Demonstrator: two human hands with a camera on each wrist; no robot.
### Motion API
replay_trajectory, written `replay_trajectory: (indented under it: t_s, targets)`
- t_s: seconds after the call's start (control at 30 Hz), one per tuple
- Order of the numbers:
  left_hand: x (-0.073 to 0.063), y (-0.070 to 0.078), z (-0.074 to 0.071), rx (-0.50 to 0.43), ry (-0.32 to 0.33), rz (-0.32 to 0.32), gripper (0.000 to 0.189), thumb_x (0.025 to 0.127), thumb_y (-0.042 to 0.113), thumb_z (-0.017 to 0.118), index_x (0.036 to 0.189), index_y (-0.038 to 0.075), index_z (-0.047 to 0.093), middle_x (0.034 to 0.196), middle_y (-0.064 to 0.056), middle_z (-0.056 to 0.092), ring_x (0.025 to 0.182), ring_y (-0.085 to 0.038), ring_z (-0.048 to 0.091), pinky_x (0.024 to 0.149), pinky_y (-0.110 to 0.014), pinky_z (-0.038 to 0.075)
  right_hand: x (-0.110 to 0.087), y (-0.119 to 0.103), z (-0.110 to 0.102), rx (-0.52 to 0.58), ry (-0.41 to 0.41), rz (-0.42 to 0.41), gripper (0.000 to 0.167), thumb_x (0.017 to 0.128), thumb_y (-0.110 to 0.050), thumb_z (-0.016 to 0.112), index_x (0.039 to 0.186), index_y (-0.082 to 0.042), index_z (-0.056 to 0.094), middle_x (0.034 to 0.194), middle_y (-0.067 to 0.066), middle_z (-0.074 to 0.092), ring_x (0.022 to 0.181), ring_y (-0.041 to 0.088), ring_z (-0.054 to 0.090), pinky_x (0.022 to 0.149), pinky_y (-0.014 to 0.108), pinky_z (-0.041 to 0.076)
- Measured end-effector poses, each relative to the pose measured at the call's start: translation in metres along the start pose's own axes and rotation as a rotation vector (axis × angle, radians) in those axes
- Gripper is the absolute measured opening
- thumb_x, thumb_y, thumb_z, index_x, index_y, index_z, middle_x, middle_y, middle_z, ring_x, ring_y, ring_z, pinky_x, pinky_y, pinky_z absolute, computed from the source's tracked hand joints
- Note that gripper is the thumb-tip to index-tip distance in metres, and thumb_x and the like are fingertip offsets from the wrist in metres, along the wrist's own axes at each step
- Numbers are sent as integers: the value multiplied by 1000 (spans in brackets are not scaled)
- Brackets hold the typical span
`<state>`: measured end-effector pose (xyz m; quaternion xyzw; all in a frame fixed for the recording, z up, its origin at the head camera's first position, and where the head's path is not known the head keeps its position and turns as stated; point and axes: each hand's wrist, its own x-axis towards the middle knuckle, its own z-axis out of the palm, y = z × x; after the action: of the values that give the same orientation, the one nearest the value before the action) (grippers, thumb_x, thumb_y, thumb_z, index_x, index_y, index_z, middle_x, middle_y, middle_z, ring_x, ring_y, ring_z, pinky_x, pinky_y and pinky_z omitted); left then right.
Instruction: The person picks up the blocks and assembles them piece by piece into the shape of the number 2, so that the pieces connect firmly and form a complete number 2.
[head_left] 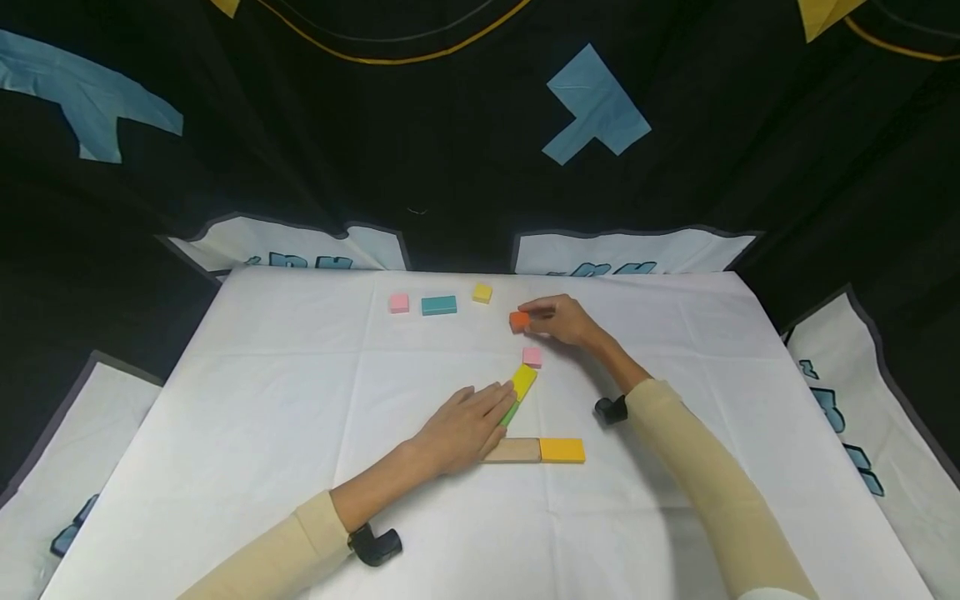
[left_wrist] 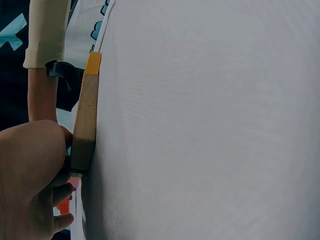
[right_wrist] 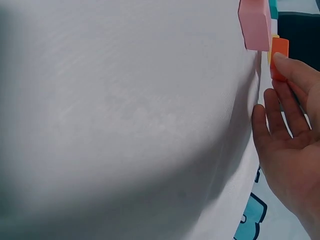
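Observation:
My right hand (head_left: 561, 320) pinches a small orange block (head_left: 518, 322) between thumb and fingers; in the right wrist view the thumb lies against the orange block (right_wrist: 280, 57). A pink block (head_left: 532, 357) sits just below that hand. My left hand (head_left: 463, 427) lies with its fingers extended over a slanted yellow block (head_left: 524, 382) and green block (head_left: 510, 413), which line up end to end. Its fingers partly cover both. Beside its thumb, a plain wooden block (head_left: 517, 451) adjoins an amber block (head_left: 562, 451) in a row; the hand hides the wooden block's left end.
Towards the table's far edge stand another pink block (head_left: 399, 303), a teal block (head_left: 438, 306) and a small yellow block (head_left: 482, 293). A white cloth (head_left: 247, 400) covers the table. Dark drapes with blue shapes hang behind it.

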<state>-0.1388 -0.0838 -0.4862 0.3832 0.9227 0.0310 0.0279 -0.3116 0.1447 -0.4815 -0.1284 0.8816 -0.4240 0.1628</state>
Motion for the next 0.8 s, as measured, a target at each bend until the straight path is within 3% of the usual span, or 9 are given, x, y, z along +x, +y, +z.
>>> replay_trajectory:
  t_s: [0.23,0.8]
  targets:
    - [0,0,0,1,2,6,56,107,35,41,156,8,34,162,-6,28,146,-21,29,114,-47,31,-11,6,-1,-15,-11,-61,36,92,-10,72,129,-9,69,134,8,63,124,26,56,103,40,46]
    - [0,0,0,9,-8,0,56,107,36,40,156,9,33,162,-6,28,147,-22,29,114,-47,30,-21,11,2,-52,-22,-66,36,91,-8,73,126,-11,71,132,9,64,123,28,55,102,42,47]
